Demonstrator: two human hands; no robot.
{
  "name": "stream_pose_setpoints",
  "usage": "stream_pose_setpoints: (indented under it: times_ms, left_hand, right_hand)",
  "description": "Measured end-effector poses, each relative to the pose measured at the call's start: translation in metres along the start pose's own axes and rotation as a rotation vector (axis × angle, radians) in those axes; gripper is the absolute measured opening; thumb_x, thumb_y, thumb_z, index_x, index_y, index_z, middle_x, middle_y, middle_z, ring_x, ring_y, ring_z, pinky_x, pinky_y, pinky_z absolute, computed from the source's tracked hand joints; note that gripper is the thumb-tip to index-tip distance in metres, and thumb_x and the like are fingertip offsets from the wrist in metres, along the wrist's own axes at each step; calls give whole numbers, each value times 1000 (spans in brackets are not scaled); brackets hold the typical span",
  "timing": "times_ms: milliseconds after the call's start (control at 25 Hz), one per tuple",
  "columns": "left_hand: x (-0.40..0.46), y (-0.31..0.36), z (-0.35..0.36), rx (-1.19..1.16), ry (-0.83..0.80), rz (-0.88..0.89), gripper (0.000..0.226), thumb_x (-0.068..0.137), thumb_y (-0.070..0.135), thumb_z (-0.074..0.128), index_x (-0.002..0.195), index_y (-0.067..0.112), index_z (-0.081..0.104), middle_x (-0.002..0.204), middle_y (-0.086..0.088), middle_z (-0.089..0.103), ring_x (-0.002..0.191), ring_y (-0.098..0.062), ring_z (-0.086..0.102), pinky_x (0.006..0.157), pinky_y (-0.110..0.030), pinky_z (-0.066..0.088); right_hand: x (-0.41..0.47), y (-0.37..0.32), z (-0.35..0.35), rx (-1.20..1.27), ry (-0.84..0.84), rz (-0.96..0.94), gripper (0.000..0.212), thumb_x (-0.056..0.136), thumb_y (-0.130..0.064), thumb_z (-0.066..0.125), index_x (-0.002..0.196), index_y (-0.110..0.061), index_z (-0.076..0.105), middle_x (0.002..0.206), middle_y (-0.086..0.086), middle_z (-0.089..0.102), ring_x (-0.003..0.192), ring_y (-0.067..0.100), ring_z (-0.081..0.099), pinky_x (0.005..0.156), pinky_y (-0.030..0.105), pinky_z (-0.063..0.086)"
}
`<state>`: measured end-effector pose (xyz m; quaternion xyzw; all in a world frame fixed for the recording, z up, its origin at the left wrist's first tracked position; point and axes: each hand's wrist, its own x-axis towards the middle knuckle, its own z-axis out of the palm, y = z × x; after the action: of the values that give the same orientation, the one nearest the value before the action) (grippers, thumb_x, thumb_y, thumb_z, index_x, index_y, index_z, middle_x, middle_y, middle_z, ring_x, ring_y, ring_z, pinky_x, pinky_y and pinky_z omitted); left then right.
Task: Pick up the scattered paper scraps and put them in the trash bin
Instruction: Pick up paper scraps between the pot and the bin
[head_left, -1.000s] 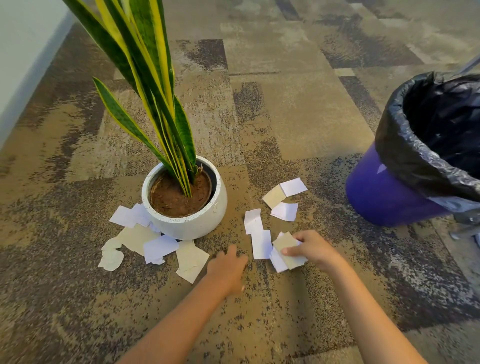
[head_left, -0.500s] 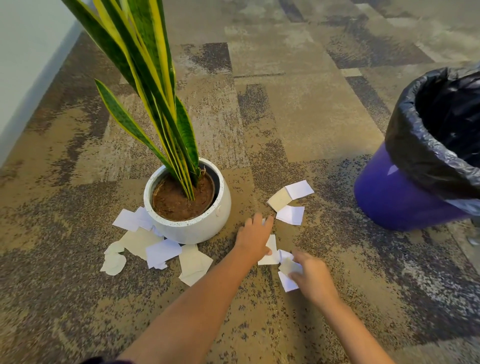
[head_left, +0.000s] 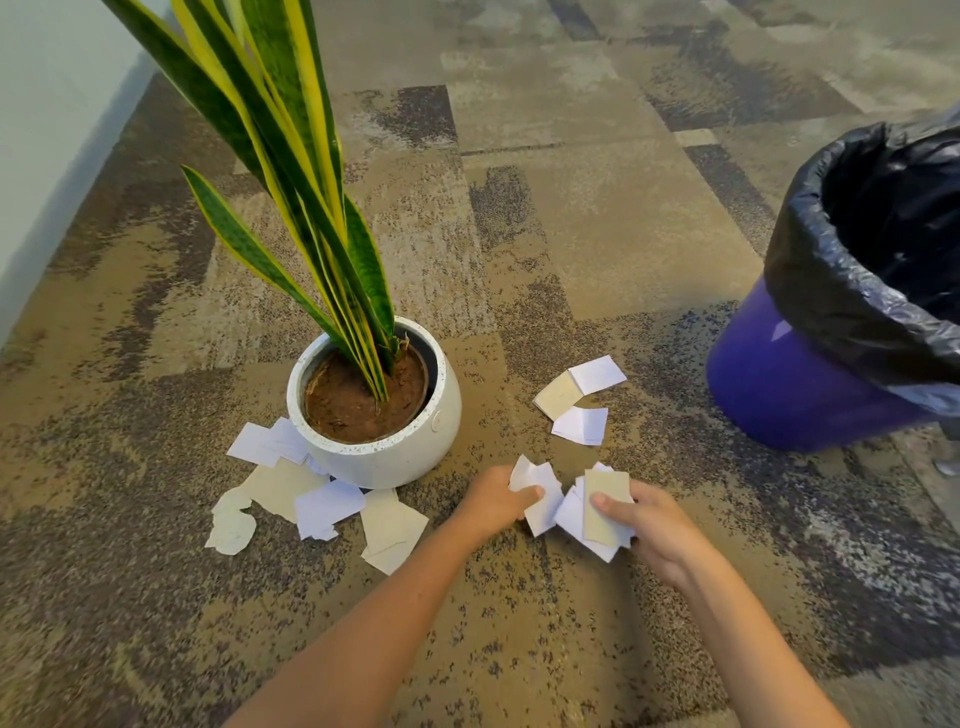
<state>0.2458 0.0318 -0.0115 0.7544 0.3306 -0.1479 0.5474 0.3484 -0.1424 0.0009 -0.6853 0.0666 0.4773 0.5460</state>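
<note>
My left hand (head_left: 491, 501) grips white paper scraps (head_left: 540, 493) just above the carpet, right of the plant pot. Close beside it, my right hand (head_left: 649, 525) holds a small stack of scraps (head_left: 602, 506), a beige one on top of white ones. Three more scraps (head_left: 579, 400) lie on the carpet beyond my hands. Several white and beige scraps (head_left: 311, 499) lie around the front left of the pot. The purple trash bin (head_left: 795, 395) with a black liner (head_left: 831, 270) stands at the right, its mouth open.
A white speckled pot (head_left: 395, 452) with a tall green and yellow plant (head_left: 291, 156) stands left of my hands. A pale wall (head_left: 47, 130) runs along the far left. Patterned brown carpet (head_left: 571, 234) covers the floor.
My left hand has closed on the white scraps it was reaching over and lifted them. My right hand has raised its stack off the carpet toward the left hand.
</note>
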Motion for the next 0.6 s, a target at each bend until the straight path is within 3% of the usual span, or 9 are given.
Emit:
stream_pose_setpoints:
  times_ms: [120, 280, 360, 440, 600]
  left_hand:
    - [-13, 8, 2, -174, -112, -19, 27, 97, 42, 42, 99, 23, 61, 86, 2, 66, 68, -8, 59, 58, -23, 46]
    - [-17, 10, 3, -492, -162, -50, 41, 89, 63, 41, 99, 32, 66, 88, 7, 69, 74, -7, 60, 54, -20, 49]
    - [-16, 6, 1, -470, -133, -13, 34, 85, 59, 54, 101, 33, 68, 90, 8, 71, 78, -7, 62, 57, -19, 51]
    - [-14, -1, -1, -462, -72, 4, 28, 83, 48, 66, 103, 29, 68, 89, 7, 72, 75, -7, 63, 57, -18, 50]
    - [-11, -15, -4, -416, 23, -27, 15, 86, 32, 67, 100, 28, 65, 94, 4, 71, 76, -7, 63, 56, -18, 49]
  right_hand:
    - [-2, -8, 21, 26, 56, -123, 25, 78, -8, 74, 101, -11, 63, 99, 7, 71, 88, 23, 66, 64, 29, 49]
    - [0, -8, 39, -42, 194, -304, 21, 72, -13, 81, 85, -12, 64, 89, 5, 71, 78, 21, 66, 65, 31, 50]
    - [1, -7, 45, -147, 218, -358, 19, 73, -20, 81, 77, -10, 66, 83, 6, 71, 72, 22, 62, 65, 36, 46]
    - [3, -7, 50, -245, 211, -378, 16, 77, -24, 78, 69, -15, 67, 74, 3, 69, 66, 19, 58, 61, 32, 41]
    - [17, -10, 47, -430, 97, -372, 22, 87, -39, 64, 71, -23, 66, 67, -8, 60, 65, 15, 53, 56, 27, 35]
